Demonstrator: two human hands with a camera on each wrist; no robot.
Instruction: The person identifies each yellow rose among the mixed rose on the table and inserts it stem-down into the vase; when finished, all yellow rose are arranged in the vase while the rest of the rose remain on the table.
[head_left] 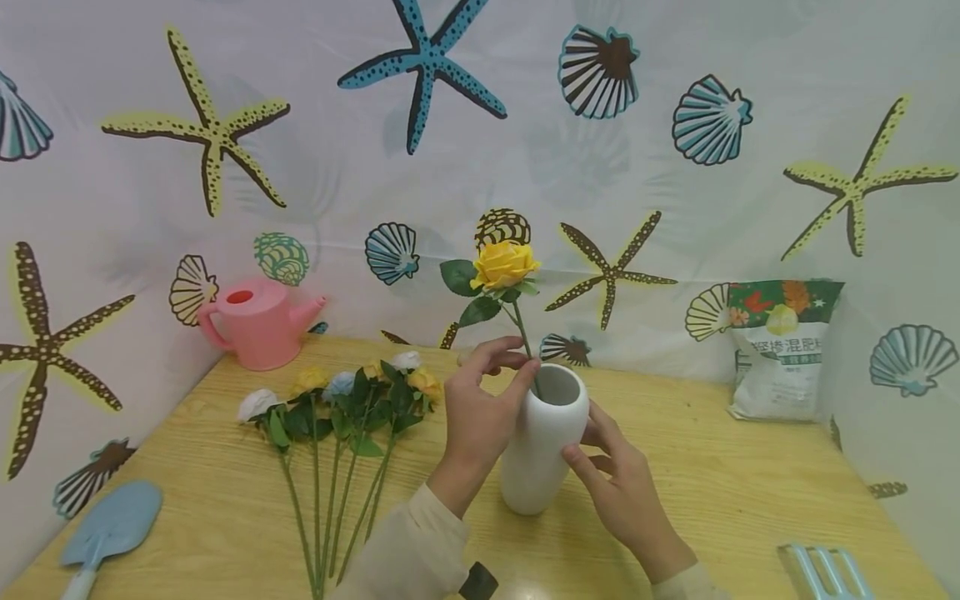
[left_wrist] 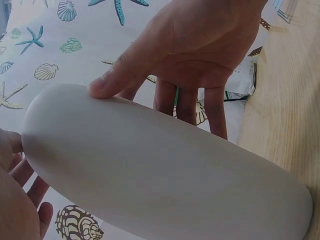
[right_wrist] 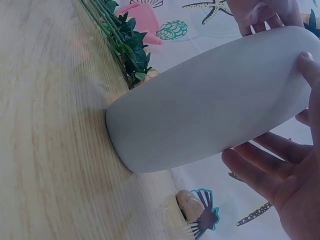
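A white vase [head_left: 534,458] stands on the wooden table. My left hand [head_left: 480,412] is at the left of its mouth and pinches the green stem of a yellow rose [head_left: 504,265]. The bloom is upright above the vase, and the stem's lower end goes into the opening, out of sight. From the right, my right hand [head_left: 624,496] holds the vase, thumb on the near side and fingers round the far side. In the right wrist view the base of the vase [right_wrist: 200,105] rests on the wood.
Several artificial flowers [head_left: 367,417], white, yellow and blue, lie left of the vase. Behind them stands a pink watering can [head_left: 258,325]. A blue shovel [head_left: 112,525] is at the front left, a light-blue fork [head_left: 825,573] at the front right. A fertilizer bag [head_left: 780,367] leans against the patterned backdrop.
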